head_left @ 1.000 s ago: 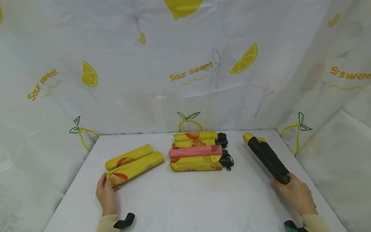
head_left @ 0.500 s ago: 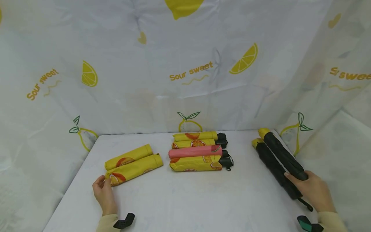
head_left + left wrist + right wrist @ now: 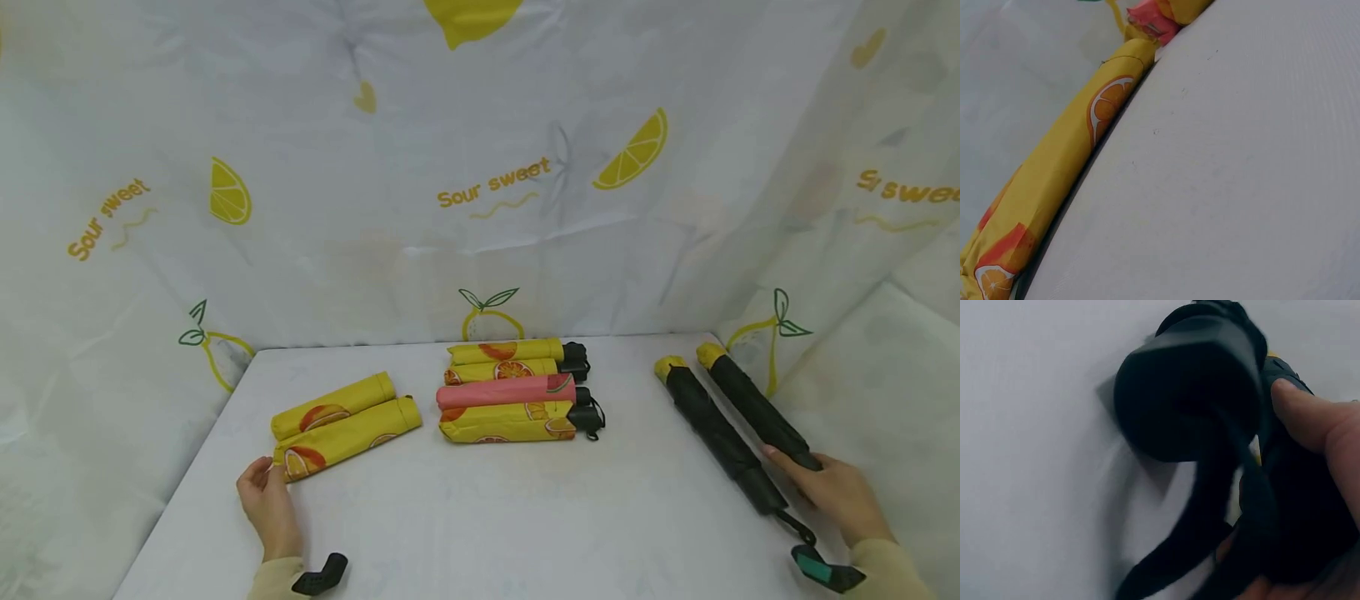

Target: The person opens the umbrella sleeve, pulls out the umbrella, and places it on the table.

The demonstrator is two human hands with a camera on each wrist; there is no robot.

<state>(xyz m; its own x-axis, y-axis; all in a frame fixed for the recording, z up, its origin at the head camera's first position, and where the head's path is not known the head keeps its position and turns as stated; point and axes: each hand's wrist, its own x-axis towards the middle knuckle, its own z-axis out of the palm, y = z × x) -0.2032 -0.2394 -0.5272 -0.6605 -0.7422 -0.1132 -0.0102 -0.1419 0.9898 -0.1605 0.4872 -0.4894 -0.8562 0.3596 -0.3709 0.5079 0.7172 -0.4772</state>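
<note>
On the right side of the table, my right hand (image 3: pixel 843 500) grips the handle end of a black folding umbrella (image 3: pixel 757 408) with a yellow tip. A second black folding umbrella (image 3: pixel 720 437) lies beside it on the left, its wrist strap (image 3: pixel 1210 506) looping large in the right wrist view. At the left, my left hand (image 3: pixel 270 508) has its fingertips at the near end of a yellow, fruit-printed umbrella (image 3: pixel 348 439), fingers loosely bent. Just behind that lies another yellow fruit-printed umbrella (image 3: pixel 333 407). No handle shows on either one. The left wrist view does not show the hand.
Mid-table at the back, several folded umbrellas lie side by side: a pink one (image 3: pixel 506 392) among yellow ones such as the front one (image 3: pixel 506 422), black handles to the right. A white lemon-print cloth (image 3: pixel 337 250) hangs behind the white table (image 3: pixel 480 517).
My right hand has carried the black umbrellas right and lowered them, and they have spread apart. The left hand has slid slightly left, off the sides of the front yellow umbrella.
</note>
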